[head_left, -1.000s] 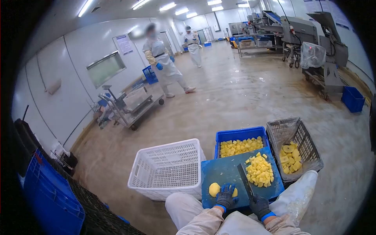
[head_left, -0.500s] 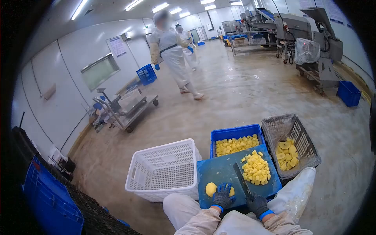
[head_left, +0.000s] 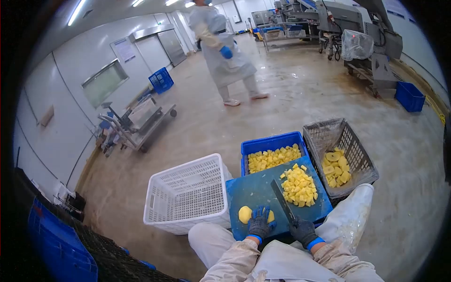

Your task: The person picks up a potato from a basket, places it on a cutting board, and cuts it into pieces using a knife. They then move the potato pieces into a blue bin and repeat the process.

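Note:
My left hand (head_left: pixel 260 223), in a dark glove with blue, presses down on a cutting board (head_left: pixel 251 190). Its fingers curl over a peeled potato piece (head_left: pixel 271 216), which shows at their right side and is partly hidden. Left of the fingers sits a rounded yellow potato (head_left: pixel 244 214). My right hand (head_left: pixel 304 231), also gloved, is closed around the handle of a kitchen knife (head_left: pixel 282 201). The blade points away from me, over the board. To its right lies a heap of diced potato (head_left: pixel 299 187).
Beyond the board a blue crate (head_left: pixel 272 142) holds diced potato. Right of it, a lined dark crate (head_left: pixel 366 162) holds larger pieces. A white basket (head_left: pixel 157 199) stands left. A person (head_left: pixel 225 56) walks on the wet floor, near a trolley (head_left: pixel 141 124).
The view has shifted slightly, so the crates and board appear higher and further left. The walking person has moved right across the floor. Both hands keep nearly the same place on the board.

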